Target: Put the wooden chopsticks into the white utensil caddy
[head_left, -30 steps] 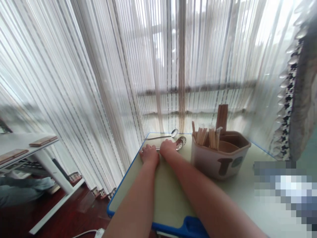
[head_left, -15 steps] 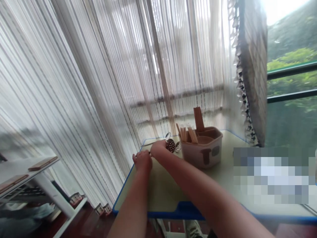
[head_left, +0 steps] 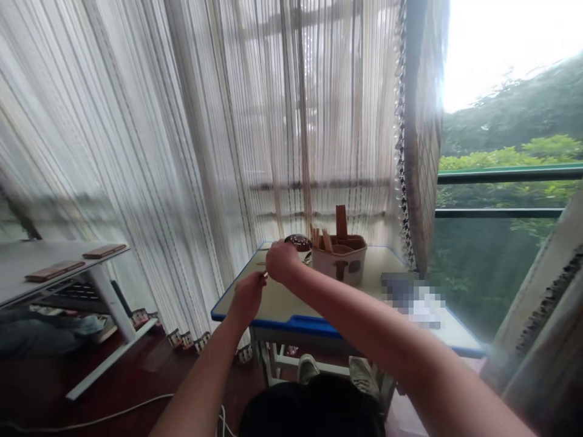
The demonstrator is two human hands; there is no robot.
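A slotted spoon (head_left: 298, 240) with a dark round bowl full of holes is lifted over the back left of the table. My right hand (head_left: 281, 261) is closed around its handle near the bowl. Lower and to the left, my left hand (head_left: 249, 297) is closed at the handle's end; fingers partly hide it. Just right of the spoon stands a utensil caddy (head_left: 325, 265) with chopsticks (head_left: 325, 240) and a tall brown wooden piece (head_left: 341, 222). Other shiny cutlery lies beside the caddy, mostly hidden by my right hand.
The table (head_left: 282, 308) has a blue rim. A blurred patch (head_left: 414, 297) covers something on its right. Another table (head_left: 50, 252) with two brown flat pieces stands left. Curtains (head_left: 291, 121) hang behind, and a cable (head_left: 113, 416) crosses the floor.
Both hands have raised the slotted spoon off the tabletop, and its bowl has tilted. My left hand has come nearer to me. The camera view has shifted, showing more floor and my legs.
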